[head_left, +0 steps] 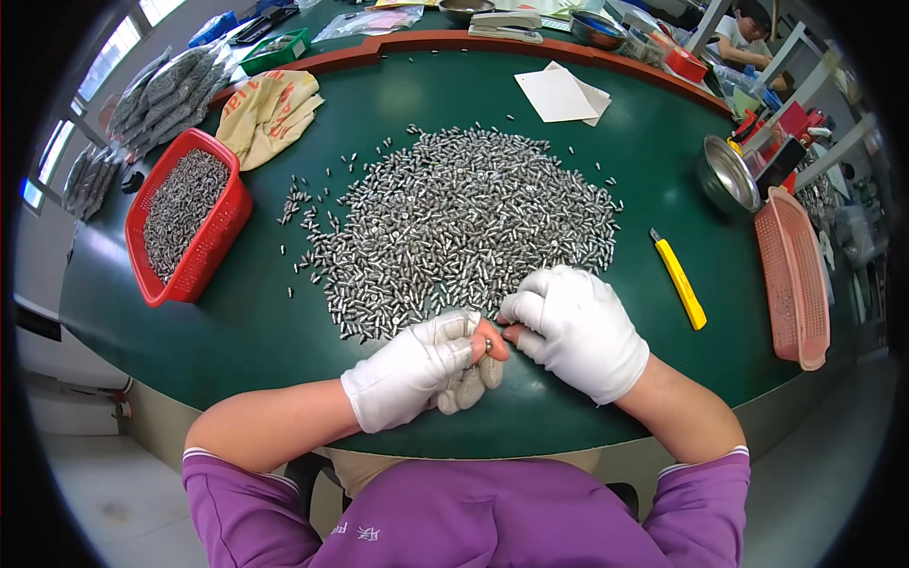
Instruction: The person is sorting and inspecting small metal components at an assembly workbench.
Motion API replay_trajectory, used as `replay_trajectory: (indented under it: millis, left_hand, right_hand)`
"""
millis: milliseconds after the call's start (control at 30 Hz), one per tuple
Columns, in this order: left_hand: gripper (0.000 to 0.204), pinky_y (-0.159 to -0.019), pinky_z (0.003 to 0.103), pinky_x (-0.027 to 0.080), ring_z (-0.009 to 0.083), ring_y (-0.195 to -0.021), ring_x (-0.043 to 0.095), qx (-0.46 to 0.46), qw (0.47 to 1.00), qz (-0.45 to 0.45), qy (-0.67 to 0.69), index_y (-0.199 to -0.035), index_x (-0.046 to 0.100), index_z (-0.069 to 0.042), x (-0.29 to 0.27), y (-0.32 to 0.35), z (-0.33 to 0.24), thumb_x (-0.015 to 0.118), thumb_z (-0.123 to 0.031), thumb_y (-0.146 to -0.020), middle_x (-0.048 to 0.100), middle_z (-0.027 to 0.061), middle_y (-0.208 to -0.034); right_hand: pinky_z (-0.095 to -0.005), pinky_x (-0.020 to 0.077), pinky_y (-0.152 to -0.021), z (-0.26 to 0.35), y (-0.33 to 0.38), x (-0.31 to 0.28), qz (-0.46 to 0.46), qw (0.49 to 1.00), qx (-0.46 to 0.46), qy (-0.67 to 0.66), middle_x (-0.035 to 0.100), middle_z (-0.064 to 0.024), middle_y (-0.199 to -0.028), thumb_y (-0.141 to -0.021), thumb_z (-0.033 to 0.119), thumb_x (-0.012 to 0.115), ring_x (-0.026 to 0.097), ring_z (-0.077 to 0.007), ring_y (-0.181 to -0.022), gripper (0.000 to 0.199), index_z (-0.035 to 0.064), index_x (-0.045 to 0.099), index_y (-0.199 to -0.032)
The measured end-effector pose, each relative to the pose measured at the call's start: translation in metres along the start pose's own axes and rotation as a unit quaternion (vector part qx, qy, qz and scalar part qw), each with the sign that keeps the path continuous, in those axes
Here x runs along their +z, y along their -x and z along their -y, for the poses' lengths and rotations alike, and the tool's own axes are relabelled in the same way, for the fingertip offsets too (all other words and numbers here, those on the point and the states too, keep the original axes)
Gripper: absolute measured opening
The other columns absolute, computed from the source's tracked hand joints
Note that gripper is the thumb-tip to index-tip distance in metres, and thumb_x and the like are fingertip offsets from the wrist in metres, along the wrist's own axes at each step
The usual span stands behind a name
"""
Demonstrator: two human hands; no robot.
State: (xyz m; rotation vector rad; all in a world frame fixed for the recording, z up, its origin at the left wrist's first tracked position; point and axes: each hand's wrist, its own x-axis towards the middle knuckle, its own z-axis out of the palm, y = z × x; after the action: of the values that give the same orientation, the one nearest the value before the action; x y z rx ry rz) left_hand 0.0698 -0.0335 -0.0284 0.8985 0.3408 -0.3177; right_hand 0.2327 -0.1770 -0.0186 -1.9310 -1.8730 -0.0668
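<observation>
A large heap of small silvery metal pins (473,208) is spread over the green table. At its near edge my left hand (417,369), in a white glove with bare fingertips, pinches one small metal part (489,346) between thumb and finger. Close beside it, my right hand (578,331) wears a similar glove. Its fingers are curled together at the heap's lower edge, and whatever lies between them is hidden.
A red basket (237,204) full of similar pins stands left, beside a cream cloth (270,114). To the right lie a yellow utility knife (679,282), a metal bowl (727,175) and a pink basket (795,284). White cards (559,95) lie far back; another person (743,43) sits beyond.
</observation>
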Motion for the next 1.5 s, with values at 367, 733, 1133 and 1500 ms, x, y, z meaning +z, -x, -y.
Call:
replay_trajectory:
  millis: [367, 733, 1133, 1500]
  left_hand:
    - [0.017, -0.051, 0.018, 0.033, 0.0048, -0.062, 0.045, 0.019, 1.000, -0.013, 0.007, -0.107, 0.050, -0.014, 0.006, 0.000, -0.001, 0.056, -0.023, -0.094, 0.055, -0.0012, -0.086]
    - [0.016, -0.050, 0.018, 0.031, 0.0049, -0.060, 0.043, 0.012, 1.000, -0.023, -0.006, -0.101, 0.050, -0.014, 0.005, -0.002, 0.000, 0.055, -0.028, -0.095, 0.055, -0.0012, -0.084]
    - [0.016, -0.050, 0.019, 0.031, 0.0052, -0.060, 0.043, 0.012, 0.999, -0.028, -0.011, -0.100, 0.051, -0.014, 0.007, -0.001, -0.001, 0.053, -0.030, -0.097, 0.056, -0.0007, -0.084]
    - [0.011, -0.050, 0.019, 0.033, 0.0051, -0.060, 0.044, 0.009, 0.997, -0.072, -0.017, -0.098, 0.048, -0.011, 0.009, -0.002, 0.002, 0.056, -0.019, -0.095, 0.058, 0.0028, -0.086]
  right_hand:
    - [-0.0375, 0.0487, -0.068, -0.001, -0.001, -0.002, -0.067, 0.991, -0.003, -0.113, 0.059, -0.0044, -0.083, -0.074, 0.019, 0.069, 0.059, -0.0255, -0.079, 0.014, 0.0128, 0.062, -0.085]
    - [-0.0379, 0.0491, -0.067, -0.005, -0.002, -0.007, -0.068, 0.995, -0.018, -0.070, 0.059, -0.0033, -0.080, -0.073, 0.016, 0.069, 0.059, -0.0250, -0.077, 0.015, 0.0142, 0.064, -0.087]
    - [-0.0380, 0.0488, -0.065, -0.003, -0.002, -0.008, -0.061, 0.992, -0.004, -0.109, 0.060, -0.0041, -0.080, -0.071, 0.018, 0.072, 0.059, -0.0257, -0.074, 0.014, 0.0121, 0.065, -0.082]
    - [-0.0362, 0.0464, -0.060, 0.009, -0.002, -0.008, -0.082, 0.993, -0.054, -0.072, 0.058, -0.0015, -0.075, -0.068, 0.019, 0.072, 0.057, -0.0236, -0.068, 0.017, 0.0128, 0.061, -0.078]
